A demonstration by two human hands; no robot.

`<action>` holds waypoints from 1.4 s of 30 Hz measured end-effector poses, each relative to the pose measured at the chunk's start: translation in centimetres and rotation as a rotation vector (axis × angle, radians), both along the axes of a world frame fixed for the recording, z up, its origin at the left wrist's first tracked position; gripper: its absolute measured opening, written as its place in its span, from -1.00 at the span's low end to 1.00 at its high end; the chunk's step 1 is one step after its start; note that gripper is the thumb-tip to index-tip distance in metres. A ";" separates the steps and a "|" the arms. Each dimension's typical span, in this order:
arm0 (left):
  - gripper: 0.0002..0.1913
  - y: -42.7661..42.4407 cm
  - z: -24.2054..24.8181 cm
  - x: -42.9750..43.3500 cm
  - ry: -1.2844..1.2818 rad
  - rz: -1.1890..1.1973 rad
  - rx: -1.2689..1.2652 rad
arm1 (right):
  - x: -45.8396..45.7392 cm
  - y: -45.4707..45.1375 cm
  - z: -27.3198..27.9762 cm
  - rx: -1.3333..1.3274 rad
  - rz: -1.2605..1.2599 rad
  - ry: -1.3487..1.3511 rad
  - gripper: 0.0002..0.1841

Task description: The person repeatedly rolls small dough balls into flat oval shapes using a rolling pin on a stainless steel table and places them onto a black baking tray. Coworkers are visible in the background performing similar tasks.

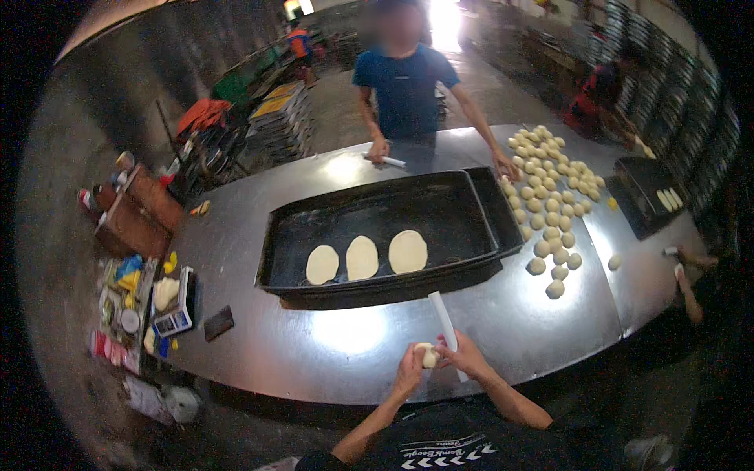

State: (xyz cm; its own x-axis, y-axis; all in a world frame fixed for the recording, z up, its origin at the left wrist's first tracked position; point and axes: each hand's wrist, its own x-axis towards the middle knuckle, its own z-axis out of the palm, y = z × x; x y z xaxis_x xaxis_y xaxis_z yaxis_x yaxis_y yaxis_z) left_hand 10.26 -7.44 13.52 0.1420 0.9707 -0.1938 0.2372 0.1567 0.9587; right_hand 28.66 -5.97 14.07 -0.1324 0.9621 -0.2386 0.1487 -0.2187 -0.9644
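Observation:
Close to the table's near edge, my left hand point(407, 368) grips a small piece of pale dough point(429, 357) that looks folded or rolled. My right hand point(469, 357) is around a white rolling pin point(443, 318), which slants across the steel surface. Its fingertips are close to the dough; whether they touch it, I cannot tell. Beyond my hands, a black metal baking tray point(377, 287) holds three flat dough ovals: a left one point(322, 265), a middle one point(361, 259) and a right one point(407, 252). Another tray appears to sit beneath it.
Several dough balls point(552, 205) cover the right part of the steel table point(259, 347). Opposite, a person point(406, 88) holds another rolling pin point(393, 161). At left are a scale point(177, 315) bearing dough point(166, 293) and a dark flat scraper-like piece point(219, 323). Another tray point(642, 206) stands far right.

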 end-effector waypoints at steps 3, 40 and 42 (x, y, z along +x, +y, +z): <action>-0.61 0.3 2.3 -1.1 0.207 0.116 0.298 | -0.1 1.1 1.2 0.088 0.099 -0.094 -0.49; -0.61 16.2 -7.1 -0.6 0.421 -0.286 0.371 | -2.4 8.7 -6.8 -0.001 0.060 -0.945 -0.52; -0.57 14.1 -8.8 0.1 0.589 -0.136 0.534 | 0.5 8.7 -10.7 0.279 -0.310 -1.068 -0.51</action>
